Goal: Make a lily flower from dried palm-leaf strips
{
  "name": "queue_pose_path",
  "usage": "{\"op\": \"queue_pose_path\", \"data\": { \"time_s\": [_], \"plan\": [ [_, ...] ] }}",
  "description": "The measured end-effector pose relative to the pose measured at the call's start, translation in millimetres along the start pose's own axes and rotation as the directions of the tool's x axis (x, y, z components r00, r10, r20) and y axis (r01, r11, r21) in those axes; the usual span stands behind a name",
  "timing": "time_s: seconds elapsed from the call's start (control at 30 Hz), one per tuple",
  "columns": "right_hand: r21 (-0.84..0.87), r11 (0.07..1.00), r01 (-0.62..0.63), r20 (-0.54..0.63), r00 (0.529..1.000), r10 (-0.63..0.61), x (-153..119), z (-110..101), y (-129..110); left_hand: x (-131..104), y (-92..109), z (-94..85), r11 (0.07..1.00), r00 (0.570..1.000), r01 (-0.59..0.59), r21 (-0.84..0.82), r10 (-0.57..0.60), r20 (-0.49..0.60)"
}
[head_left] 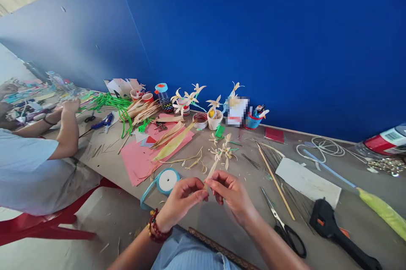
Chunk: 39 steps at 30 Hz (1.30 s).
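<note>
In front of my body, my left hand (189, 196) and my right hand (231, 191) meet over the table edge, both pinching a narrow strip of pale dried husk (213, 170). The strip points up and away, towards small husk flowers (226, 150) lying on the table. Its lower end is hidden among my fingers. By my left hand lies a roll of blue ribbon (168, 180). Scissors (279, 218) with black handles lie to the right of my right hand, and a black glue gun (333, 225) is farther right.
Pink paper (135, 158) with husk pieces (171, 142) on it lies to the left. Cups (215, 119) holding husk flowers stand along the blue wall (253, 41). Thin wires, a stick (275, 181) and a white sheet (308, 182) lie right. Another person's arm (68, 128) is at far left.
</note>
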State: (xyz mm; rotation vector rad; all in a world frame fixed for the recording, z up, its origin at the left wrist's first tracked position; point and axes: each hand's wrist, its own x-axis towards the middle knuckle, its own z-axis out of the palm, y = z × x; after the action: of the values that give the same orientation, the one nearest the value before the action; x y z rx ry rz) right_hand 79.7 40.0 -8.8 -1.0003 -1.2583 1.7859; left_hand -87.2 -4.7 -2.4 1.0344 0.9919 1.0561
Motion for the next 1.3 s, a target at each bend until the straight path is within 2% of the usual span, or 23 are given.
{"op": "queue_pose_path", "data": {
  "time_s": [0.13, 0.4, 0.47, 0.57, 0.67, 0.8, 0.87, 1.0, 1.17, 1.3],
  "plan": [
    [-0.004, 1.0, -0.004, -0.064, 0.998, 0.004, -4.8, -6.3, -1.3, -1.5, -1.5, 7.0, 0.993, 0.997, 0.08, -0.086, -0.08, 0.002],
    [-0.021, 0.999, 0.038, -0.122, 0.992, -0.04, -10.9, -13.4, 0.8, -10.3, -11.2, 11.9, 0.984, 0.996, 0.094, -0.15, -0.092, 0.022],
    [-0.02, 0.999, 0.046, -0.12, 0.992, -0.048, -11.9, -13.9, 1.4, -10.5, -11.9, 14.0, 0.971, 0.994, 0.111, -0.211, -0.108, 0.027],
    [0.02, 0.998, 0.061, -0.1, 0.993, -0.059, -13.9, -14.2, -0.6, -8.0, -12.3, 18.8, 0.929, 0.991, 0.136, -0.345, -0.134, 0.031],
    [0.067, 0.996, 0.064, -0.033, 0.998, -0.062, -16.2, -13.6, -2.0, -4.2, -12.3, 23.1, 0.871, 0.982, 0.186, -0.454, -0.18, 0.056],
    [0.102, 0.994, 0.03, 0.048, 0.998, -0.035, -18.6, -13.0, 1.0, -1.6, -13.0, 26.2, 0.827, 0.972, 0.233, -0.512, -0.2, 0.121],
    [0.098, 0.995, 0.026, 0.013, 1.0, -0.027, -19.8, -13.9, 2.9, -1.7, -13.9, 27.6, 0.845, 0.977, 0.214, -0.49, -0.184, 0.109],
    [0.051, 0.997, 0.063, -0.012, 0.998, -0.062, -23.3, -16.9, 6.3, -2.1, -14.8, 30.8, 0.921, 0.991, 0.124, -0.371, -0.133, 0.002],
    [-0.057, 0.996, 0.074, -0.046, 0.996, -0.077, -26.2, -19.9, 10.2, -0.2, -13.3, 33.6, 0.969, 0.994, 0.093, -0.231, -0.102, -0.028],
    [-0.175, 0.978, 0.117, -0.057, 0.99, -0.129, -26.4, -21.2, 7.3, 0.8, -17.4, 32.3, 1.0, 0.997, 0.015, -0.004, -0.015, -0.081]
  ]
}}
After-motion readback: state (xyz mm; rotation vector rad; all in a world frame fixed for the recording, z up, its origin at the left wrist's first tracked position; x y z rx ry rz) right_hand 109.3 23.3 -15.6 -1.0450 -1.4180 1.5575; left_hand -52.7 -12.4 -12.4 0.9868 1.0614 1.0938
